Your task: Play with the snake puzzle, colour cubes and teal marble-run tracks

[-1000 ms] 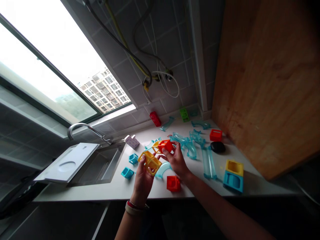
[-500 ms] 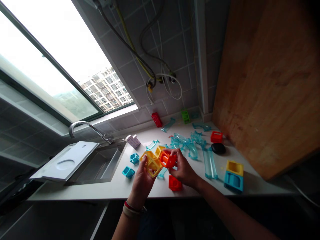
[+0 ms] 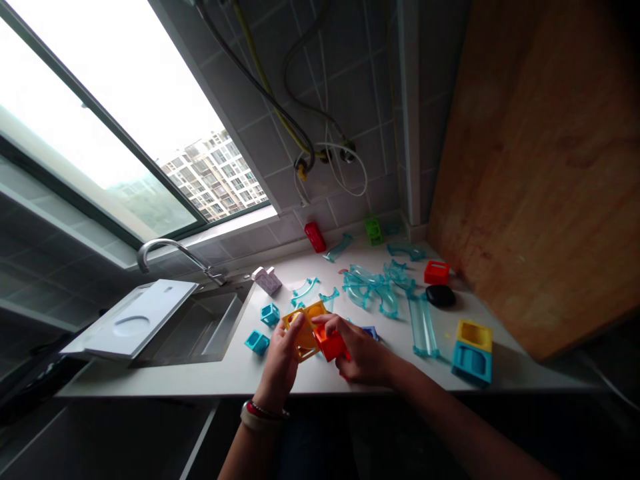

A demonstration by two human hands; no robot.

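Note:
My left hand (image 3: 280,360) is closed around a cluster of joined yellow cube-frame blocks (image 3: 306,337), holding it above the front part of the counter. My right hand (image 3: 367,353) grips an orange-red block (image 3: 330,343) and presses it against the right side of the yellow cluster. Whether the two are locked together I cannot tell. Left of the cluster sit two turquoise cube blocks (image 3: 257,342). Part of a dark blue piece (image 3: 371,331) shows behind my right hand. The hand also covers most of the space where another red block stood.
Several clear turquoise track pieces (image 3: 370,283) lie mid-counter. Toward the right are a black oval object (image 3: 440,295), a red block (image 3: 437,272) and a yellow-and-turquoise block stack (image 3: 471,363). A sink (image 3: 220,327) with a white board (image 3: 145,317) lies left; a wooden panel (image 3: 530,167) rises at right.
My right hand has moved down, and the orange-red block has turned and sits lower against the yellow cluster. The yellow cluster has tilted. The dark blue piece has come into view.

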